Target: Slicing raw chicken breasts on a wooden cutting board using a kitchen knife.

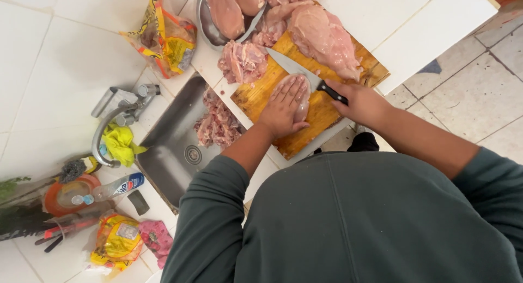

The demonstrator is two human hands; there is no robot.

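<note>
The left hand [283, 106] lies flat, fingers spread and pressed down on a piece of raw chicken [301, 106] near the middle of the wooden cutting board [261, 95]. The right hand [359, 100] is closed around the black handle of a kitchen knife [305, 73], whose broad steel blade runs level toward the meat just beyond the left fingertips. To my eye this is the slicing step: the piece is pinned under the palm and the blade is set to go through it sideways. The next move, I'd judge, calls for a steady, flat stroke with the fingers kept lifted clear of the edge, since the meat is slick and soft and could slide.

On the far side of the board rests a large pale-pink chicken breast [327, 40], smooth and glossy, and at the board's left corner a heap of cut pieces [242, 62], ragged and stringy. A metal bowl [207, 27] above holds more whole breasts. More cut meat [218, 125] lies in the steel sink [169, 152], near the drain. The board is golden, grainy and wet-looking, set on a white tiled counter [414, 27]. A curved tap [109, 125] stands left of the sink, a yellow cloth [121, 144] beside it.
</note>
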